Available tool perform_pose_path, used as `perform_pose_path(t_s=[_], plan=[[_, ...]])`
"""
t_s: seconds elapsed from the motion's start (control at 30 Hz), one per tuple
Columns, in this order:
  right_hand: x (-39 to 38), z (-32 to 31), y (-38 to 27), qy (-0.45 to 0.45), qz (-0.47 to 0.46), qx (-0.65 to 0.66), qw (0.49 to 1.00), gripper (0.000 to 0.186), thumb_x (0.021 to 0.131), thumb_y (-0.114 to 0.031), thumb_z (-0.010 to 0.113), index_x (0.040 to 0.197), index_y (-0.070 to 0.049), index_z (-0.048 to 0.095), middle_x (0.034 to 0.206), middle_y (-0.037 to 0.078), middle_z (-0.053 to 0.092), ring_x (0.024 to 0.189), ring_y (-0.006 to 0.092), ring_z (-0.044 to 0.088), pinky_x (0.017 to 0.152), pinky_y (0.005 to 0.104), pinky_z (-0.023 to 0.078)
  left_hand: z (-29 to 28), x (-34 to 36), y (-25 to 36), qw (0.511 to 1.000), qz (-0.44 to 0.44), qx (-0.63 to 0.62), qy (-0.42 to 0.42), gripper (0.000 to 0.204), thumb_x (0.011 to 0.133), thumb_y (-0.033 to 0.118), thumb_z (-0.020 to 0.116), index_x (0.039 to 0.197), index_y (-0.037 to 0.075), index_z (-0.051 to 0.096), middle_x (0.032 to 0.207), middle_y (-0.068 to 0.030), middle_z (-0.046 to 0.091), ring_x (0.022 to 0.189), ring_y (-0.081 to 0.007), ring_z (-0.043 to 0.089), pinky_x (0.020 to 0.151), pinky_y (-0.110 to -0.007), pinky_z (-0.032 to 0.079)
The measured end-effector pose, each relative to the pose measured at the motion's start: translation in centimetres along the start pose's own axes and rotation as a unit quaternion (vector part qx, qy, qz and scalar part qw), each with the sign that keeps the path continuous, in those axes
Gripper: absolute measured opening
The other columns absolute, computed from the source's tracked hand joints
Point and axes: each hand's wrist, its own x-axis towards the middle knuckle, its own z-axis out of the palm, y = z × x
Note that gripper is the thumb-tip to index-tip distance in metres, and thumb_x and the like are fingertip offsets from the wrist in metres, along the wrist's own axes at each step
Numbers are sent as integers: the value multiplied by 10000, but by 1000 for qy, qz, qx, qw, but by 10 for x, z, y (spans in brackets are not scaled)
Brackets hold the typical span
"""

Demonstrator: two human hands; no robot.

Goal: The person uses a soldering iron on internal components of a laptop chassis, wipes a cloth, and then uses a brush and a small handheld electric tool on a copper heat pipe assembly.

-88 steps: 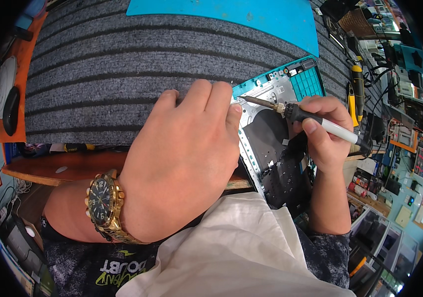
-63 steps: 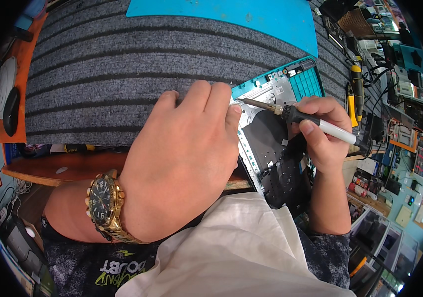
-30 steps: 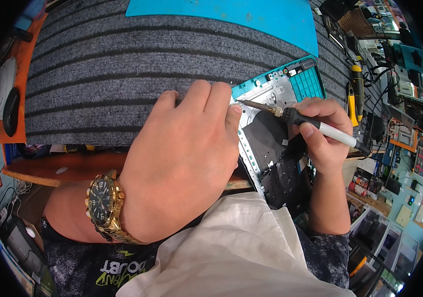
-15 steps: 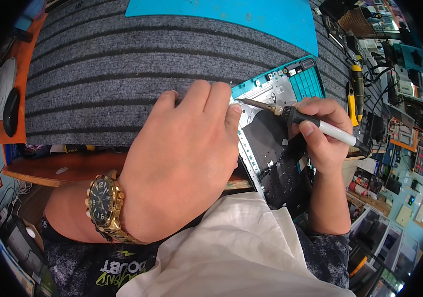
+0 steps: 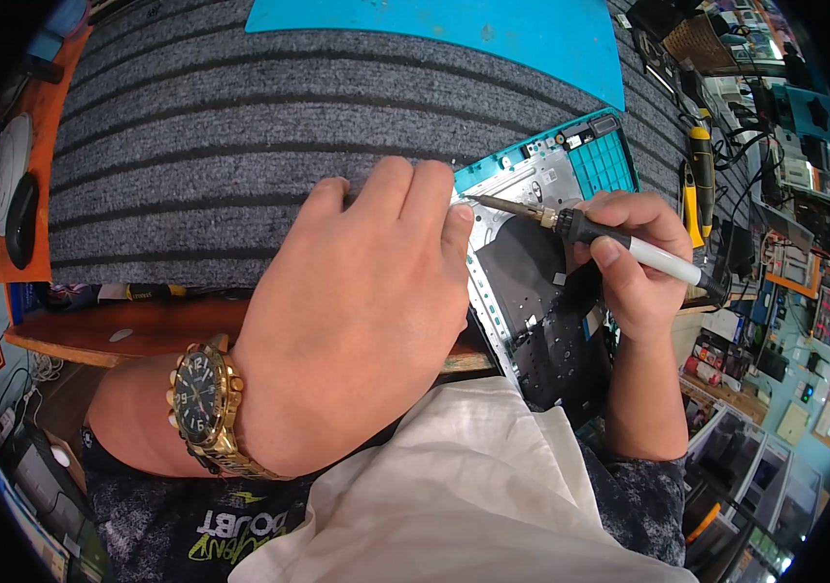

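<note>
My right hand (image 5: 637, 257) grips a soldering iron (image 5: 653, 257) with a white-and-black handle. Its thin tip points left and meets, or hovers just over, the left edge of a laptop casing (image 5: 517, 189); which one I cannot tell. This casing has a teal rim, a silver metal plate and a black sheet on its inner face, and it lies tilted in front of me. My left hand (image 5: 366, 282), with a gold watch (image 5: 203, 394) on the wrist, is closed at the casing's left edge, thumb close to the iron's tip. Its fingertips are bent out of sight.
Grey ribbed matting (image 5: 191, 146) covers the bench, with a blue sheet (image 5: 434, 34) at the far side. Yellow-and-black hand tools (image 5: 699, 180) and cables lie to the right. A black computer mouse (image 5: 21, 221) rests at the far left on an orange surface.
Almost nothing differs. The iron's handle has shifted very slightly, while its tip stays at the same edge; my left hand and the casing keep their places.
</note>
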Motion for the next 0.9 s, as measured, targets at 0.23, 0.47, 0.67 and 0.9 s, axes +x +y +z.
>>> perform_pose_path(t_s=[0.23, 0.47, 0.67, 0.9], plan=[[0, 0, -1, -1, 1, -30, 1000, 241, 945, 8, 848, 1165, 46, 756, 1081, 81, 788, 895, 95, 715, 824, 254, 575, 0, -1, 0, 1000, 3, 1, -2, 674, 798, 276, 956, 1359, -39, 756, 1251, -154, 605, 1178, -330, 605, 979, -444, 528], [-1, 1, -1, 5, 2, -34, 999, 233, 946, 5, 848, 1158, 44, 758, 1078, 73, 785, 900, 91, 706, 828, 251, 567, 0, 0, 0, 1000, 4, 1, -1, 664, 793, 271, 957, 1347, -39, 763, 1248, -148, 607, 1174, -327, 607, 975, -443, 529], [2, 2, -2, -4, -21, -80, 997, 234, 942, -5, 856, 1150, 43, 761, 1069, 70, 778, 890, 90, 687, 821, 248, 546, 0, 1, 0, 1000, 0, 3, -1, 660, 776, 259, 964, 1337, -29, 770, 1240, -143, 607, 1156, -330, 610, 958, -449, 529], [2, -1, -7, -1, 9, -5, 1000, 244, 977, -18, 825, 1192, 47, 730, 1066, 113, 771, 890, 128, 712, 804, 274, 572, 0, 1, -1, 1000, 4, 5, 10, 658, 775, 248, 967, 1344, -15, 767, 1232, -147, 607, 1149, -338, 612, 943, -462, 525]])
